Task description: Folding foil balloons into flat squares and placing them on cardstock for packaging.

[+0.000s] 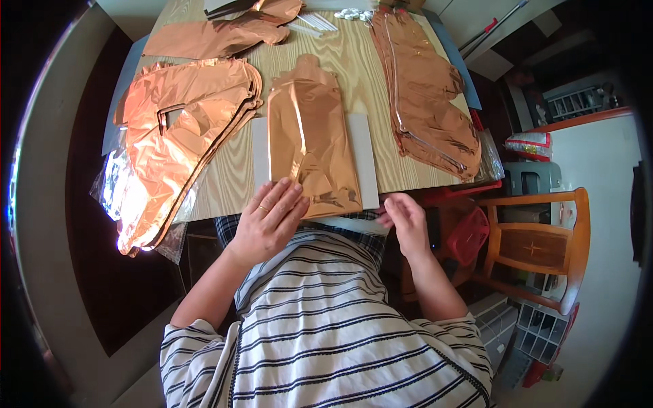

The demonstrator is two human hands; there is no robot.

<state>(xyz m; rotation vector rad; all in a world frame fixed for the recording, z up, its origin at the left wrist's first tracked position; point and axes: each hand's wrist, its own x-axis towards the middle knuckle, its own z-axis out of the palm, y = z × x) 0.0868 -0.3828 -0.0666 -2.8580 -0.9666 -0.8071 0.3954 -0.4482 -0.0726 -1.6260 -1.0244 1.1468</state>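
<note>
Resting palm down, the person's left hand [269, 217] lies on the near end of a folded copper-coloured foil piece [309, 129], its fingers extended close together and a ring on one of them. The foil piece lies lengthwise at the near edge of the wooden-topped table [228, 173], on a pale board [362, 156] that shows along both its sides; a rounded tab juts from its far end. The right hand [407, 221] is just beside the board's near right corner, fingers loosely bent; whether they pinch anything or touch the board, one cannot tell.

To the left, a stack of shiny copper foil shapes [204, 129] with a small slot-like opening hangs over the table's near edge, catching bright light. Beyond it, near the far left corner, more foil [218, 37] lies spread. On the right rests another foil stack [428, 88], long and wavy-edged. Thin white sticks [320, 24] and a cluster of small whitish pieces [354, 13] lie toward the far edge. A wooden chair [534, 248] stands at the right, near a red plastic basket [469, 234].
</note>
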